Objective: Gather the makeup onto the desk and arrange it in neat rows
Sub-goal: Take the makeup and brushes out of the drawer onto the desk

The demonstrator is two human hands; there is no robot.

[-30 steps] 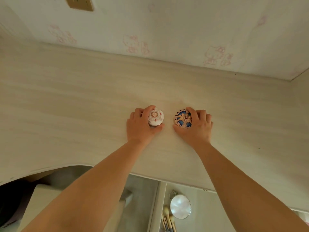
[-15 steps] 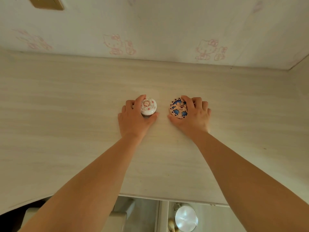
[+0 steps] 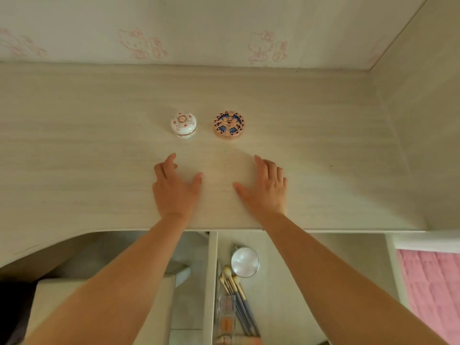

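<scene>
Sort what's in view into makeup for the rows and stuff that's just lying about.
For the job:
white round jar, on the desk
rose-gold compact, beside it
makeup brushes, in the open drawer
palettes, also in the drawer

Lying about:
round mirror, in the drawer
pink quilted fabric

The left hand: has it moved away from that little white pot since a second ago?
Yes. The left hand has let go of the small white round pot and drawn back toward the pale wooden desk's near edge, now empty and apart from it.
</scene>
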